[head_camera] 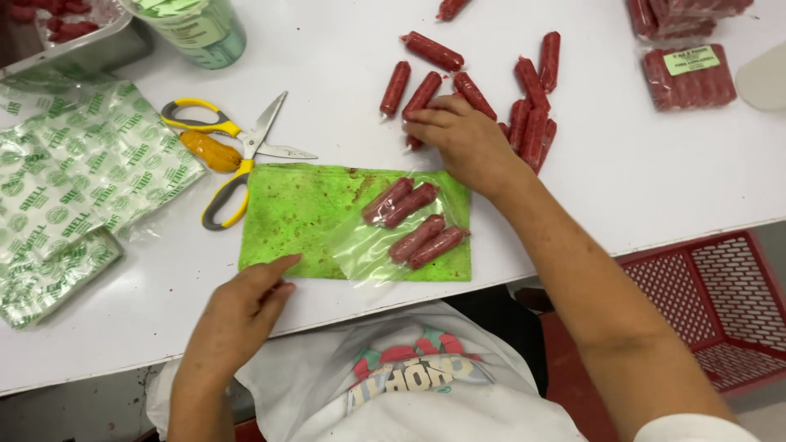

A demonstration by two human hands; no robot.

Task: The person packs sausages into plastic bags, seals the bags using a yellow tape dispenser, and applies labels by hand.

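Observation:
A green cloth (303, 214) lies on the white table (352, 74) in front of me. On its right half a clear plastic bag (383, 255) holds several red sausage sticks (416, 224). My left hand (241, 307) rests at the cloth's near edge, fingers together, touching its lower left part. My right hand (463, 141) lies palm down past the cloth's far right corner, fingertips on a loose red stick (420, 100) in a scattered group of several sticks (530, 115). Whether it grips one I cannot tell.
Yellow-and-grey scissors (233, 151) lie open left of the cloth. Printed green-and-clear bags (70, 192) pile at the left. A green tub (201, 29) and metal tray (78, 37) stand far left. Packed sausage trays (688, 78) sit far right. A red plastic basket (720, 303) stands beside the table.

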